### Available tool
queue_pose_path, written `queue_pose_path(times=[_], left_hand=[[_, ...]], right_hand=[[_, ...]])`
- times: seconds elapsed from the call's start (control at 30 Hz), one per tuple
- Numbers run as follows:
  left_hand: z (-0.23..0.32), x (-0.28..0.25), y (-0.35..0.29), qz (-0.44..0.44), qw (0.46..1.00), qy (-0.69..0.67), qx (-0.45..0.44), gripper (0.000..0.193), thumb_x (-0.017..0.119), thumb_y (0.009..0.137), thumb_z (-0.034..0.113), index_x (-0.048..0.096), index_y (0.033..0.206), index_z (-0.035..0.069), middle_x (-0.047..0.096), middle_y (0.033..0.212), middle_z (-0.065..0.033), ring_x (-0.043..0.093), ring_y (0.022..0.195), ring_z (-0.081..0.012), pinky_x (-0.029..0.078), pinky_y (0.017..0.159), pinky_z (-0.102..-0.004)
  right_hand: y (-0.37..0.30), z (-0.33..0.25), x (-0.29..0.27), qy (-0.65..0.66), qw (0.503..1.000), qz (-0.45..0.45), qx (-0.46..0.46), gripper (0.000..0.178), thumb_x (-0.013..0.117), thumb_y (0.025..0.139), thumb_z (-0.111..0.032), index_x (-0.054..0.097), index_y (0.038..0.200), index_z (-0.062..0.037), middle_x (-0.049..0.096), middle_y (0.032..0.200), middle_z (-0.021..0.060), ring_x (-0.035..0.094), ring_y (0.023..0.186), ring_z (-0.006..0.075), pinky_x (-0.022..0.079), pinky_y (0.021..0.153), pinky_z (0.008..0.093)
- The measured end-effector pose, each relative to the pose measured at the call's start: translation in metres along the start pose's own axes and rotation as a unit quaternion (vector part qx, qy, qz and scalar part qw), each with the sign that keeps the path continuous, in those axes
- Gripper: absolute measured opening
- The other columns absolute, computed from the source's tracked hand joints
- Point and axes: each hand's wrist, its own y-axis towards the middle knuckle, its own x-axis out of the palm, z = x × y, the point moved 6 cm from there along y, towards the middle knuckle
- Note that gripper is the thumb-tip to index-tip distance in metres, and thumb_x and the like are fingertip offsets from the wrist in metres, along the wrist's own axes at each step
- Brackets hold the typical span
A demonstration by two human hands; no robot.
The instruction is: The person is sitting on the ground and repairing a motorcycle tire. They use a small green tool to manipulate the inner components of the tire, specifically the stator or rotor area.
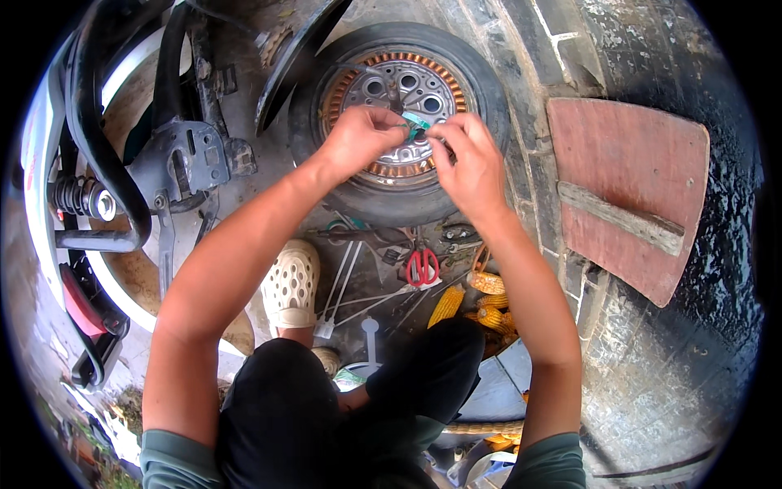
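A motor wheel lies flat on the ground, its black tyre [481, 73] around a ring of copper windings [450, 85] and a silver hub plate [383, 86]. A metal axle [395, 96] stands up from the plate. Over the hub, my left hand [362, 140] is closed in a pinch on a small green strip [416, 121], which looks like tape or wire covering. My right hand [471, 163] pinches at the strip's other side, where a dark bit shows. Fingers partly hide the piece, so its exact kind is unclear.
Red-handled scissors [422, 267], white cable ties [342, 281] and corn cobs [446, 306] lie between me and the wheel. A motorbike frame [175, 155] stands at left. On the right is a reddish wooden board [627, 171] with a batten. My clog [291, 285] is near the tyre.
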Motion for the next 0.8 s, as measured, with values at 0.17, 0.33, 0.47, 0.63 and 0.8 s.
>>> queue_pose_path(times=[0.17,0.33,0.47,0.63,0.8], left_hand=[[-0.005,0.0,0.001,0.004,1.0,-0.014,-0.02,0.016,0.074,0.095,0.015,0.074,0.102,0.001,0.066,0.076,0.0032,0.053,0.06,-0.0021,0.041,0.051,-0.0189],[-0.007,-0.001,0.002,0.006,1.0,-0.021,-0.013,0.017,0.074,0.095,0.015,0.074,0.103,0.0,0.068,0.078,0.0015,0.054,0.061,-0.0027,0.042,0.05,-0.0193],[-0.001,0.001,-0.001,0.023,0.998,0.061,0.015,0.022,0.073,0.094,0.016,0.073,0.105,-0.003,0.069,0.079,-0.0004,0.058,0.063,-0.0041,0.046,0.05,-0.0214],[0.005,-0.001,-0.001,0.006,0.99,0.144,0.004,0.029,0.074,0.089,0.018,0.073,0.106,-0.006,0.072,0.081,-0.0097,0.065,0.069,-0.0108,0.053,0.063,-0.0271],[0.002,-0.001,0.0,-0.037,0.997,0.069,-0.01,0.024,0.074,0.094,0.014,0.07,0.109,-0.005,0.066,0.075,-0.001,0.057,0.061,-0.0046,0.047,0.051,-0.0221]], right_hand=[[-0.015,0.006,0.021,0.043,0.981,-0.061,0.181,0.012,0.075,0.089,-0.013,0.076,0.098,-0.0054,0.067,0.094,0.0119,0.07,0.08,0.0326,0.056,0.073,0.0432],[-0.014,0.014,0.03,0.092,0.975,-0.035,0.201,0.012,0.074,0.089,-0.015,0.077,0.096,-0.006,0.067,0.09,0.0126,0.071,0.081,0.032,0.056,0.073,0.0421],[-0.01,0.015,0.033,0.066,0.978,-0.052,0.189,0.012,0.074,0.089,-0.015,0.077,0.096,-0.0064,0.069,0.091,0.012,0.071,0.081,0.0314,0.056,0.072,0.0415],[-0.008,0.016,0.036,0.051,0.977,-0.063,0.197,0.011,0.075,0.087,-0.015,0.077,0.095,-0.0067,0.07,0.093,0.0099,0.072,0.081,0.0305,0.057,0.073,0.0415],[-0.008,0.014,0.034,0.045,0.983,-0.056,0.168,0.012,0.074,0.087,-0.014,0.076,0.096,-0.0072,0.069,0.093,0.009,0.072,0.079,0.0304,0.058,0.071,0.0414]])
